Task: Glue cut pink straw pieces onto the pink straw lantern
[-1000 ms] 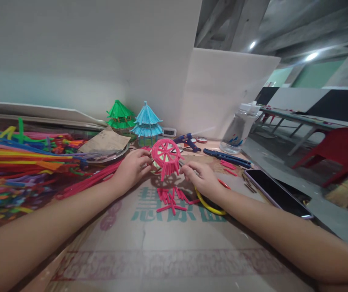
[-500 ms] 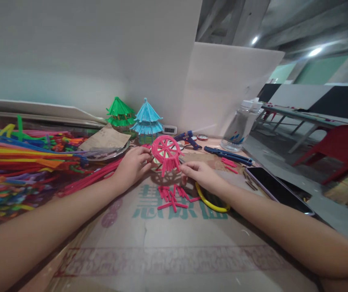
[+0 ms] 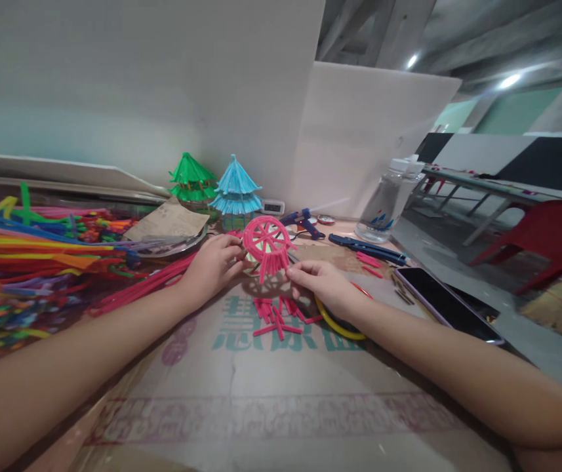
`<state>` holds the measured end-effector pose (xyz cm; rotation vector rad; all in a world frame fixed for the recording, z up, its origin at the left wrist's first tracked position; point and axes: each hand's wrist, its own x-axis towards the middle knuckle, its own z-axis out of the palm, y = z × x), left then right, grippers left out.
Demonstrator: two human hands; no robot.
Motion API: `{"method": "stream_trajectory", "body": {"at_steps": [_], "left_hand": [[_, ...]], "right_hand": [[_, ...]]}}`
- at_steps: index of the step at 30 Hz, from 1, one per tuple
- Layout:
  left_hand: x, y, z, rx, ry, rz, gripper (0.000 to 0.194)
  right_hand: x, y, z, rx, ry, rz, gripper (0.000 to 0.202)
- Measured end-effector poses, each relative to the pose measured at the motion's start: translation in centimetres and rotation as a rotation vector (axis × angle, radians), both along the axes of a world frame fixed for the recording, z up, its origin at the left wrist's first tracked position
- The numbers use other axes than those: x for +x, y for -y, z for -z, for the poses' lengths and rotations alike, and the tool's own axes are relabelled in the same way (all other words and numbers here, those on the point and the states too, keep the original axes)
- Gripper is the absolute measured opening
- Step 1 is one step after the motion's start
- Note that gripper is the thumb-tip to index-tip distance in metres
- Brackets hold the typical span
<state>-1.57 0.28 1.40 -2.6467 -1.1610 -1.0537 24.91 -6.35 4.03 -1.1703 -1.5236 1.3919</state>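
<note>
A pink wheel-shaped piece (image 3: 266, 237) with spokes and a fringe of short strips along its lower edge is held up above the cardboard (image 3: 261, 373). My left hand (image 3: 218, 263) grips its left side, fingers closed at the rim. At the fringe's right end is my right hand (image 3: 316, 282), thumb and forefinger pinched on a pink strip. Short pink pieces (image 3: 278, 321) lie in a small pile on the cardboard just below. Beside my right wrist are a yellow ring (image 3: 342, 330) and part of a red one.
Colourful pipe cleaners (image 3: 39, 255) fill the left. Behind stand a green model (image 3: 192, 177), a blue model (image 3: 236, 187) and a glue gun (image 3: 305, 223). A bottle (image 3: 389, 200), a dark blue cutter (image 3: 366, 249) and a phone (image 3: 445, 305) are at the right.
My right hand has shifted slightly left, closer to the fringe. A red ring edge now shows beside my right wrist. The whole view has shifted slightly.
</note>
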Motion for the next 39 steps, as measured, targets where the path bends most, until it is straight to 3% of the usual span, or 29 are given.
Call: {"method": "stream_trajectory", "body": {"at_steps": [17,31,36,39], "left_hand": [[0.1,0.3,-0.2,-0.001,-0.024,0.031,0.022],[0.1,0.1,0.1,0.03,-0.023,0.042,0.023],[-0.1,0.0,0.3,0.025,0.007,0.013,0.023],[-0.2,0.0,0.3,0.024,0.091,0.053,0.023]], "right_hand": [[-0.2,0.3,-0.3,-0.002,-0.021,-0.027,0.05],[-0.2,0.4,-0.1,0.048,0.048,-0.046,0.06],[0.6,-0.9,0.3,0.21,-0.012,0.144,0.062],[1.3,-2.3,0.6,0.295,-0.038,0.22,0.037]]}}
